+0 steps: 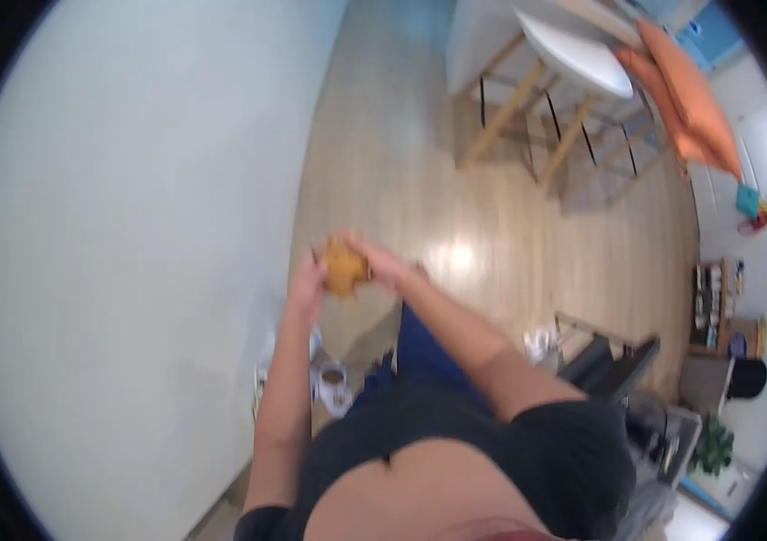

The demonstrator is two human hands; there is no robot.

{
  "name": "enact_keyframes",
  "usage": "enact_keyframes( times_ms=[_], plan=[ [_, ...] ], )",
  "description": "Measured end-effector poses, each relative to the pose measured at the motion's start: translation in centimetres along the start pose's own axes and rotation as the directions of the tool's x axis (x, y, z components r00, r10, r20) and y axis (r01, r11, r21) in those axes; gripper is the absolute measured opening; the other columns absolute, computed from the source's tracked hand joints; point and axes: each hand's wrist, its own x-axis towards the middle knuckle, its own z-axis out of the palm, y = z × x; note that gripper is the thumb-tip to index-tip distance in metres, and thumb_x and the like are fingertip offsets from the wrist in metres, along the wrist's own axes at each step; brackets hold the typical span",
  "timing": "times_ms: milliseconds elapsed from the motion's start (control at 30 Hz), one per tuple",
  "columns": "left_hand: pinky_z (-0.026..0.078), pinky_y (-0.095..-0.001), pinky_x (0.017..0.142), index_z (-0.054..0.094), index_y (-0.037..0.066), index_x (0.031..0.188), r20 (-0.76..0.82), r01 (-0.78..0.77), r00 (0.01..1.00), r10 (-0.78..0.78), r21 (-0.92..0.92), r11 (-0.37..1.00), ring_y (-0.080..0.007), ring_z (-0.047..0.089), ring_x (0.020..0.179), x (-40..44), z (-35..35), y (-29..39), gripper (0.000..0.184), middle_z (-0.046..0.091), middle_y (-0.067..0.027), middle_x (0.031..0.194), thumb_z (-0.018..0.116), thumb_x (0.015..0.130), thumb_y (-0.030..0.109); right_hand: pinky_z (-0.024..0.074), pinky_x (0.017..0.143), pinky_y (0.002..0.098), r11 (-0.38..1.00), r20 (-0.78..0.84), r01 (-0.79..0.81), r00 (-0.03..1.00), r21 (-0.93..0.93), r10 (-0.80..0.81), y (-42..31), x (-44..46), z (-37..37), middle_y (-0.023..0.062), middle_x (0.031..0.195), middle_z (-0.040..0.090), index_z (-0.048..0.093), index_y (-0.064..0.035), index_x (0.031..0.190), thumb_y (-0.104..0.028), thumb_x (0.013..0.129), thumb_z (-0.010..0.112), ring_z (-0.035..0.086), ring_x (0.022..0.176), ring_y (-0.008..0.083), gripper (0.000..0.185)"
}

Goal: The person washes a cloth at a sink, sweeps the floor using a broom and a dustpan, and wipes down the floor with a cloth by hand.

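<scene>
In front of my body, a small mustard-yellow bundle (344,269) hangs between my two hands. It looks soft and crumpled, perhaps cloth, but blur hides its exact kind. My left hand (308,278) grips its left side, with the fingers partly hidden. On the other side, my right hand (376,260) is closed around its upper right edge. Both forearms reach forward over the wooden floor (455,243).
A large pale wall (140,234) runs close along my left. White stools (577,59) with wooden legs stand ahead to the right, beside orange cushions (690,99). Right of me is a dark framed object (604,365); a white item (334,397) lies low near my left arm.
</scene>
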Motion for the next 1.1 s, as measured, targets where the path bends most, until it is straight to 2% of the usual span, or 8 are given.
enact_keyframes(
  times_ms=[33,233,333,500,733,800,900,1100],
  plan=[
    [0.030,-0.0347,0.100,0.039,0.005,0.127,-0.018,0.013,1.000,-0.014,-0.021,1.000,-0.0180,0.043,0.117,2.8,0.4,0.4,0.041,0.046,-0.0054,0.127,0.047,0.089,0.019,0.0376,0.095,0.0401,1.000,0.129,-0.008,0.992,0.026,0.005,-2.4,2.0,-1.3,0.0073,0.131,0.042,0.035,-0.0116,0.134,-0.048,0.088,0.047,0.042,0.119,0.0199,0.060],
    [0.034,-0.0358,0.099,0.039,0.006,0.125,-0.040,0.061,0.996,-0.075,-0.289,0.955,-0.0195,0.045,0.115,13.7,6.4,7.1,0.038,0.048,-0.0062,0.123,0.047,0.090,0.017,0.0435,0.086,0.0303,0.992,0.068,-0.093,0.993,-0.082,0.099,-14.8,5.9,-4.8,0.0061,0.112,0.053,0.048,-0.0062,0.116,-0.040,0.090,0.047,0.052,0.104,0.0148,0.042],
    [0.034,-0.0350,0.098,0.039,0.006,0.124,-0.052,0.013,0.998,-0.027,-0.248,0.969,-0.0189,0.045,0.114,20.8,9.9,9.9,0.040,0.048,-0.0059,0.121,0.052,0.088,0.016,0.0437,0.083,0.0296,0.991,-0.034,-0.059,0.998,-0.119,0.055,-21.6,8.7,-8.3,0.0047,0.107,0.054,0.049,-0.0064,0.109,-0.038,0.090,0.048,0.052,0.099,0.0136,0.037],
    [0.034,-0.0329,0.097,0.039,0.005,0.123,-0.054,-0.052,0.996,0.067,0.238,0.970,-0.0160,0.045,0.112,34.3,11.8,12.5,0.043,0.049,-0.0045,0.119,0.057,0.086,0.017,0.0427,0.082,0.0265,0.987,-0.150,0.154,0.976,-0.045,-0.159,-31.8,14.2,-13.5,0.0055,0.106,0.054,0.047,-0.0060,0.110,-0.036,0.089,0.052,0.052,0.098,0.0123,0.037],
    [0.036,-0.0410,0.094,0.037,0.010,0.125,-0.125,0.097,0.990,-0.059,0.327,0.940,-0.0168,0.043,0.113,49.5,16.4,22.0,0.044,0.047,-0.0042,0.120,0.053,0.089,0.029,0.0449,0.082,0.0290,0.947,-0.225,0.321,0.924,0.021,-0.309,-46.4,24.2,-15.9,0.0066,0.107,0.054,0.046,-0.0054,0.112,-0.032,0.090,0.051,0.053,0.100,0.0144,0.035],
    [0.037,-0.0463,0.092,0.034,0.013,0.126,-0.162,0.185,0.972,-0.170,0.085,0.979,-0.0182,0.043,0.113,56.4,17.0,24.3,0.044,0.044,-0.0044,0.121,0.048,0.091,0.035,0.0460,0.081,0.0317,0.876,-0.250,0.473,0.863,0.091,-0.440,-52.2,27.3,-16.3,0.0067,0.110,0.053,0.045,-0.0070,0.115,-0.030,0.090,0.051,0.053,0.101,0.0156,0.034],
    [0.037,-0.0469,0.093,0.033,0.012,0.125,0.144,0.305,0.947,-0.288,-0.107,0.946,-0.0203,0.044,0.112,65.7,17.4,28.9,0.043,0.042,-0.0052,0.122,0.046,0.092,0.036,0.0444,0.083,0.0342,0.839,-0.417,0.505,0.819,0.201,-0.393,-59.9,31.5,-17.1,0.0062,0.114,0.051,0.043,-0.0087,0.118,-0.030,0.091,0.049,0.051,0.104,0.0163,0.035],
    [0.038,-0.0444,0.091,0.037,0.011,0.119,0.249,0.247,0.935,-0.253,0.056,0.967,-0.0203,0.045,0.111,80.5,20.5,37.8,0.034,0.044,-0.0061,0.120,0.049,0.091,0.024,0.0396,0.086,0.0361,0.844,-0.481,0.532,0.758,0.066,-0.441,-72.4,37.4,-19.8,0.0042,0.116,0.050,0.041,-0.0106,0.121,-0.033,0.092,0.046,0.048,0.107,0.0163,0.037]
  ],
)
